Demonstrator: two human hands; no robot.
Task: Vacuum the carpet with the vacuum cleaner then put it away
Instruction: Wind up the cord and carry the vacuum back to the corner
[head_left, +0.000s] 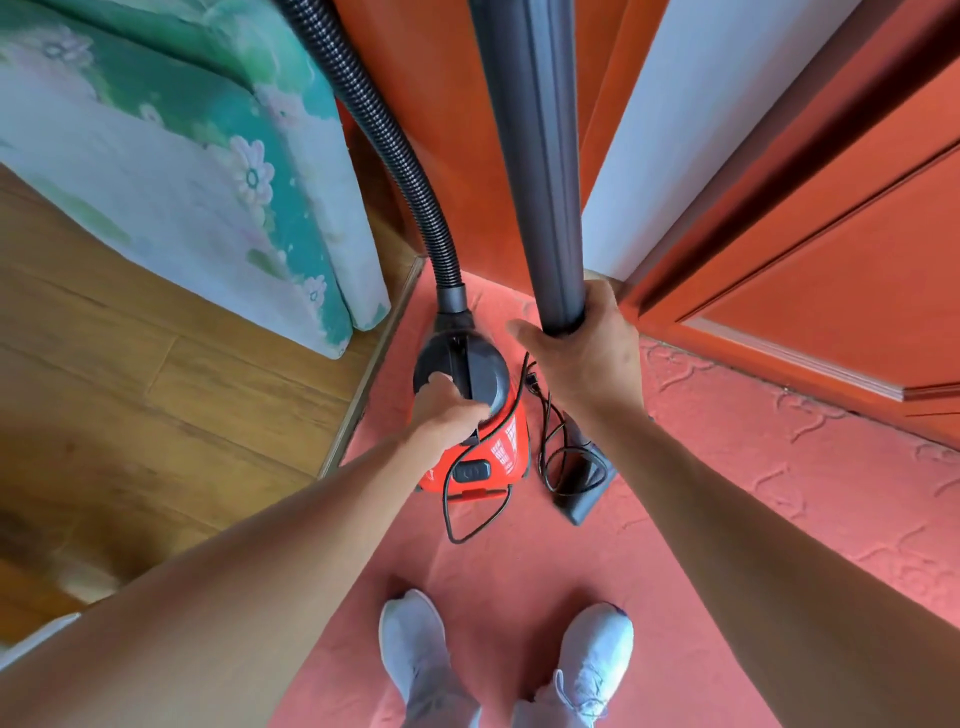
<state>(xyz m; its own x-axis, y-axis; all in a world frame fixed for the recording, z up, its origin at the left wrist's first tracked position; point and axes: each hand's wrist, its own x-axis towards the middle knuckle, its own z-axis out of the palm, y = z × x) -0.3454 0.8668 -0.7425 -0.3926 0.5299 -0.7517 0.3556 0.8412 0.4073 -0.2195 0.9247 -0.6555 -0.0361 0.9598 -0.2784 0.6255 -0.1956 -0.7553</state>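
A red and black canister vacuum cleaner (491, 457) stands on the salmon carpet (727, 493) in a corner. My left hand (447, 410) rests on its black top, fingers curled at the carry handle. My right hand (582, 353) is wrapped around the dark grey wand (540, 171), which stands upright. Its floor nozzle (582, 493) lies on the carpet to the right of the canister. The ribbed black hose (384, 140) rises from the canister's front. A loose black power cord (545, 447) is draped over the body and the nozzle.
A mattress with a green floral cover (197, 171) leans at the left over the wooden floor (130, 364). An orange door (821, 260) stands at the right, with an orange panel (447, 104) behind the vacuum. My white shoes (498, 665) are on the carpet.
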